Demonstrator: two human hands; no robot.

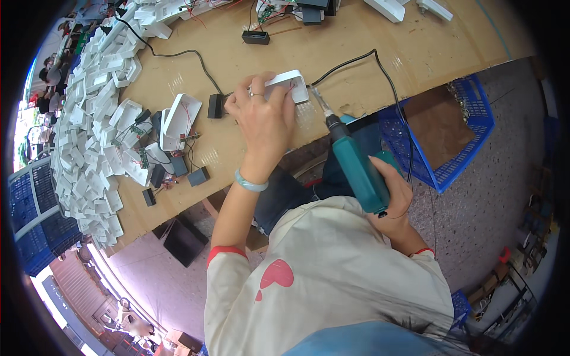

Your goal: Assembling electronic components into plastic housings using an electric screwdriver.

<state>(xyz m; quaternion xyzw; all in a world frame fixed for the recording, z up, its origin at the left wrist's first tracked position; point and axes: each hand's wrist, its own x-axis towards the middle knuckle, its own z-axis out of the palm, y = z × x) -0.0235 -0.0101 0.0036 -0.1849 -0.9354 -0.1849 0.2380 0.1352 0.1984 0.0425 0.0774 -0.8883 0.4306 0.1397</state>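
My left hand is closed over a white plastic housing on the cardboard-covered table, its fingers gripping the shell and partly hiding it. My right hand wraps round the handle of a teal electric screwdriver. The tool's bit tip points up and left, close to the right end of the housing; whether it touches cannot be made out. Just left of my left hand lies a small black box. Another open white housing with thin red wires rests farther left.
A large heap of white housings covers the table's left side. Black cable runs across the tabletop. Green circuit boards and black parts lie at the far edge. A blue crate holding brown cardboard stands right of the table.
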